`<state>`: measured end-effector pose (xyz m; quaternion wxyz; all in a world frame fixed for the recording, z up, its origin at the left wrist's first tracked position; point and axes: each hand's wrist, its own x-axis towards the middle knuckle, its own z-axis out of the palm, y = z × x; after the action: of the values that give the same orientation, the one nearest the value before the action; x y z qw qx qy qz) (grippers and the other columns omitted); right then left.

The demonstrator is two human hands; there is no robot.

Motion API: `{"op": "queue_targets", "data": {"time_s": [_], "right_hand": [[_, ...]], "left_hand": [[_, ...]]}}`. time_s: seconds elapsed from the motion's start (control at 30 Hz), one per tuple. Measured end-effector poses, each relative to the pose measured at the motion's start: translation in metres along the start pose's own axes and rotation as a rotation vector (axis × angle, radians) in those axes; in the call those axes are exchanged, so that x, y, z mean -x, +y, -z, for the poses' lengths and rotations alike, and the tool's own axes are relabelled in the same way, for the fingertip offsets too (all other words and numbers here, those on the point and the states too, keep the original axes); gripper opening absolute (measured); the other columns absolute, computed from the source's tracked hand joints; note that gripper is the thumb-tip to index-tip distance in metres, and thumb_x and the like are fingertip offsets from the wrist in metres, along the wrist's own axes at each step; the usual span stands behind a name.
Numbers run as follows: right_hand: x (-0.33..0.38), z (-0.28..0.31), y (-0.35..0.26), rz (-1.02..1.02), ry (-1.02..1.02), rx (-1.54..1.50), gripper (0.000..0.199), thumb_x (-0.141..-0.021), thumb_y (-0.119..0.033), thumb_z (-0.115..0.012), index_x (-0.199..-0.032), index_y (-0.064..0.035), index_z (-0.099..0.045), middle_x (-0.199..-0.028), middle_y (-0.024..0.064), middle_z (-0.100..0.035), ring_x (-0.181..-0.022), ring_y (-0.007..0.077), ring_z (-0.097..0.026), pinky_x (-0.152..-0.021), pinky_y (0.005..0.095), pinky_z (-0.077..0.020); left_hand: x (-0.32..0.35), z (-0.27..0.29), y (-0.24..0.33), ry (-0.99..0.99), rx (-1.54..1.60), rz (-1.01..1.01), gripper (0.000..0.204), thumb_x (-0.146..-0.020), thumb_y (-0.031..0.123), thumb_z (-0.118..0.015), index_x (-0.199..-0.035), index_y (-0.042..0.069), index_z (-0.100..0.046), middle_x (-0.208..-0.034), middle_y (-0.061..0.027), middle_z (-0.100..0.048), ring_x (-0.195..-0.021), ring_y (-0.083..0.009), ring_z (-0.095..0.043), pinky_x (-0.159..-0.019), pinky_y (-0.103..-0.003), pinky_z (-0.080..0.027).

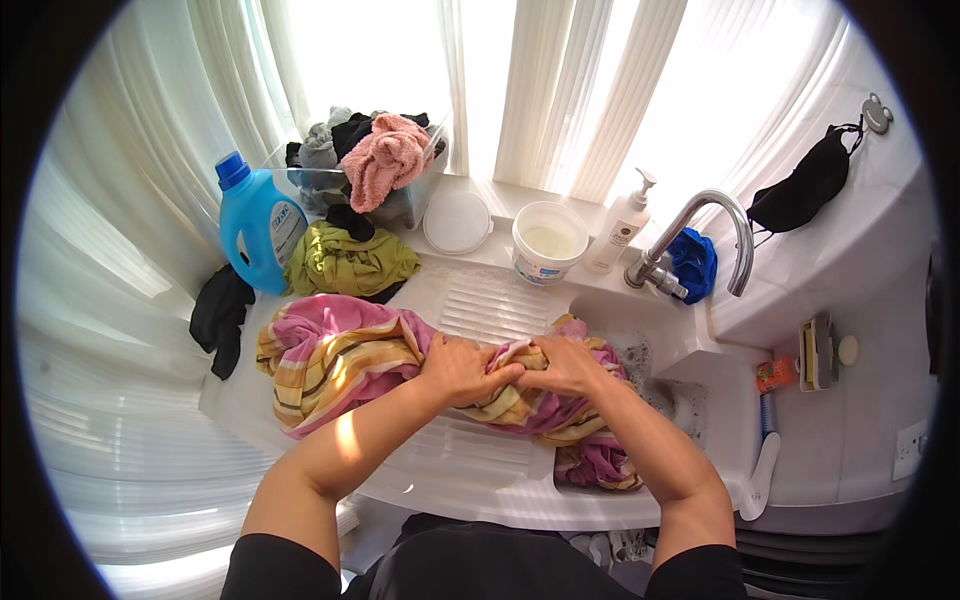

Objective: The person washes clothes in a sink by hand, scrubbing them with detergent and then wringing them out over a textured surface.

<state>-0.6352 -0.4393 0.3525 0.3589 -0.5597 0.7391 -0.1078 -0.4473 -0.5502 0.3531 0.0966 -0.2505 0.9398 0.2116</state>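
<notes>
A long pink and yellow striped cloth (345, 350) lies across the white laundry sink (420, 470). Its left part is bunched on the sink's flat side, while its right end hangs down into the basin, where there are suds. My left hand (462, 368) is closed on the middle of the cloth. Just to its right, my right hand (562, 364) grips the same cloth, and the two thumbs nearly meet. Between and under the hands the fabric is gathered into a narrow bundle. Behind them shows the ribbed washboard surface (500, 300).
Behind the sink stand a blue detergent bottle (262, 225), a clear bin (405, 200) of clothes, a white tub (549, 245), its lid (457, 222) and a pump bottle (620, 228). A green garment (350, 258) lies left. The curved faucet (740, 240) and a brush (762, 475) are right.
</notes>
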Motion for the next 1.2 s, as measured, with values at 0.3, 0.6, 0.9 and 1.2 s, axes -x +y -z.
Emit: {"op": "queue_targets", "data": {"time_s": [0.3,0.6,0.9,1.2], "right_hand": [[-0.01,-0.044,-0.008,0.228,0.617,0.098,0.042,-0.078,-0.045,-0.062,-0.093,-0.0066,-0.068,-0.082,0.0155,-0.067,-0.081,0.0328,-0.061,-0.078,0.0457,-0.0397],[0.063,-0.051,-0.009,0.466,0.456,0.202,0.07,-0.063,-0.052,-0.074,-0.122,-0.0164,-0.061,-0.114,0.0098,-0.057,-0.111,0.0292,-0.052,-0.096,0.0505,-0.0309],[-0.024,-0.048,0.014,0.191,0.647,0.157,0.049,-0.076,-0.05,-0.06,-0.104,-0.0102,-0.066,-0.094,0.0128,-0.066,-0.092,0.0314,-0.059,-0.086,0.0484,-0.0375],[0.09,-0.087,-0.01,0.489,0.648,0.243,0.073,-0.059,-0.055,-0.075,-0.113,-0.0095,-0.056,-0.118,0.0138,-0.052,-0.116,0.0319,-0.046,-0.102,0.0613,-0.0231]], "left_hand": [[-0.026,-0.051,-0.015,0.449,-0.04,-0.02,0.025,-0.09,0.033,-0.056,-0.077,0.013,-0.064,-0.076,-0.0095,-0.063,-0.076,-0.0303,-0.059,-0.072,-0.044,-0.043],[0.046,-0.025,-0.012,0.366,0.185,-0.539,0.044,-0.083,0.048,-0.064,-0.1,0.008,-0.066,-0.102,-0.0115,-0.064,-0.095,-0.0311,-0.058,-0.085,-0.043,-0.039],[-0.046,-0.036,0.007,0.448,0.239,0.093,0.033,-0.09,0.037,-0.059,-0.086,0.005,-0.064,-0.088,-0.0174,-0.066,-0.084,-0.0369,-0.063,-0.074,-0.049,-0.047],[0.064,-0.039,0.009,0.502,-0.022,-0.536,0.065,-0.082,0.06,-0.058,-0.119,0.008,-0.062,-0.113,-0.0139,-0.061,-0.105,-0.031,-0.056,-0.099,-0.052,-0.033]]}}
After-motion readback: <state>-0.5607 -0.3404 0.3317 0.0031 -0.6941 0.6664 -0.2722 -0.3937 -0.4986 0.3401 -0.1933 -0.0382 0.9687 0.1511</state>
